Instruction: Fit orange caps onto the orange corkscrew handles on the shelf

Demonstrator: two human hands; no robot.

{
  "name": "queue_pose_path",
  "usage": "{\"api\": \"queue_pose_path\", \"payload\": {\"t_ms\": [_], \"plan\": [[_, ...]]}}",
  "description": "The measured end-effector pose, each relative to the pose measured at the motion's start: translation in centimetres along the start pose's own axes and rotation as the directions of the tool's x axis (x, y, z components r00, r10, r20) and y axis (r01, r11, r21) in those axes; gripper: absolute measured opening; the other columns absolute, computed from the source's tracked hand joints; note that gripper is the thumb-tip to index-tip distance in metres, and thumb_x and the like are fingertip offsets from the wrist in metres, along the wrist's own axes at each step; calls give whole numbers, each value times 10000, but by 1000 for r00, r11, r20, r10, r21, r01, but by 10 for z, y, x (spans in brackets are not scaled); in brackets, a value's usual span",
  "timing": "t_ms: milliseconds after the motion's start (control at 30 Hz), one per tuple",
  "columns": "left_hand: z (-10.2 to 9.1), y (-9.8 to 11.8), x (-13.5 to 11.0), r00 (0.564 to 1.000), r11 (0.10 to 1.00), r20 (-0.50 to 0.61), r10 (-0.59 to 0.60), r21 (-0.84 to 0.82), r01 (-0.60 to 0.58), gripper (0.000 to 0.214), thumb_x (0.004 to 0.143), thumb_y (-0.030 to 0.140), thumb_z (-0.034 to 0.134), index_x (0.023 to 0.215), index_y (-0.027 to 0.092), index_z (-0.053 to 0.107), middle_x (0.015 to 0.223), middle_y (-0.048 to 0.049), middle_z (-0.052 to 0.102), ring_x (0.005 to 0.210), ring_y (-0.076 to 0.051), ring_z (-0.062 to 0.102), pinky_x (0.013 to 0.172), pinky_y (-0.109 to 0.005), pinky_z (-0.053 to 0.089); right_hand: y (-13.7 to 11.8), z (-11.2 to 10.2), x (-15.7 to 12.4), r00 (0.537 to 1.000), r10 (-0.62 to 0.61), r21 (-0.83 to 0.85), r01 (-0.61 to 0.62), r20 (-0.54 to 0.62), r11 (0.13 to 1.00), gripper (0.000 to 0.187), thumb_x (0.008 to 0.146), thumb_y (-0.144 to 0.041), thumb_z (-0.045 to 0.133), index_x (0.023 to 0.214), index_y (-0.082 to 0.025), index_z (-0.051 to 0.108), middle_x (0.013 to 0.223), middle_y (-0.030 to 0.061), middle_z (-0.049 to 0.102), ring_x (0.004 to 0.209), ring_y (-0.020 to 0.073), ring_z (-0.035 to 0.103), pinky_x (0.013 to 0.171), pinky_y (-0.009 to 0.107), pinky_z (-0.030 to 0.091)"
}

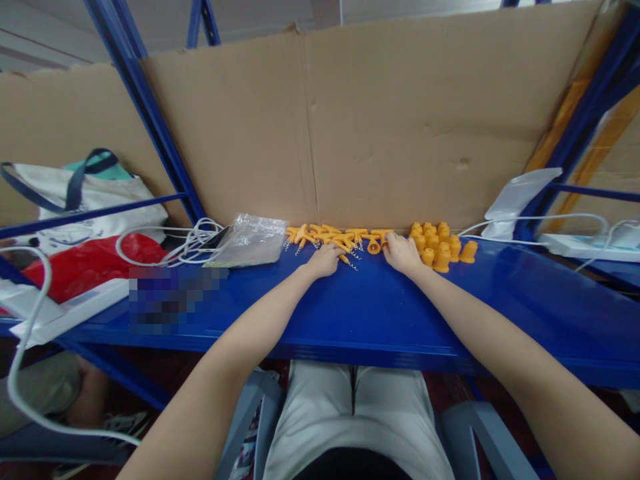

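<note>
Across the back of the blue table lies a row of corkscrews [303, 235] with yellow-orange plastic handles and bare metal spirals. My left hand [324, 261] is closed around one corkscrew [344, 258], whose spiral points right towards the other hand. My right hand [401, 255] has its fingertips closed at a small yellow-orange plastic piece, mostly hidden behind them. Just left of those fingers sits a yellow-orange ring-ended piece [373, 247]. Several yellow-orange bell-shaped caps [442, 256] stand upright in a group to the right of my right hand.
A clear plastic bag [254, 240] and coiled white cables [197, 239] lie to the left. Farther left are a red bag [100, 263], a cloth tote [100, 207] and a power strip [75, 310]. Cardboard [400, 120] walls the back; another power strip [590, 245] lies right.
</note>
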State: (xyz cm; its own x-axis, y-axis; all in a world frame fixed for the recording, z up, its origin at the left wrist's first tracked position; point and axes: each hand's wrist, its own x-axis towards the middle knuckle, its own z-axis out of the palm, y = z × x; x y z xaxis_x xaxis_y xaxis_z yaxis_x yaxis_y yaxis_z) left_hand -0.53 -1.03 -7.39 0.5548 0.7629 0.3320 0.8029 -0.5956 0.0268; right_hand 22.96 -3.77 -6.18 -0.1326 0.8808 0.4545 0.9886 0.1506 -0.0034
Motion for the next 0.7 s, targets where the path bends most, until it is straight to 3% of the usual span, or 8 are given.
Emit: {"api": "queue_pose_path", "payload": {"t_ms": [100,233,433,700], "plan": [[-1,2,0,1000,999,11,-28,-17,28,431,886,93,417,1224,163,676,1261,-130,639,1187,-244,577,1095,-411,420,-2,0,-2,993,-113,38,115,-40,993,269,903,-204,405,1070,-135,605,1067,170,698,1009,287,605,819,364,352],[-1,3,-1,999,998,-9,-31,-52,31,425,881,91,426,1206,180,686,1254,-117,646,1178,-244,580,1090,-419,424,-3,3,-3,962,-273,69,272,8,960,287,869,-205,433,1035,-160,663,1048,137,715,1019,275,600,859,369,373],[-6,8,-4,997,996,23,-80,29,79,449,895,94,405,1229,229,673,1266,-97,619,1201,-244,555,1052,-409,442,-5,5,-3,970,-228,48,225,87,973,420,876,-168,433,1246,-141,628,1264,159,656,1192,280,553,961,398,374],[-18,20,-7,989,988,26,-145,58,143,402,885,63,416,1093,245,708,1214,-97,609,1220,-278,515,1030,-477,401,-7,4,-3,975,-198,69,192,104,979,430,892,-171,416,1265,-166,631,1307,144,645,1230,283,543,969,429,358]]}}
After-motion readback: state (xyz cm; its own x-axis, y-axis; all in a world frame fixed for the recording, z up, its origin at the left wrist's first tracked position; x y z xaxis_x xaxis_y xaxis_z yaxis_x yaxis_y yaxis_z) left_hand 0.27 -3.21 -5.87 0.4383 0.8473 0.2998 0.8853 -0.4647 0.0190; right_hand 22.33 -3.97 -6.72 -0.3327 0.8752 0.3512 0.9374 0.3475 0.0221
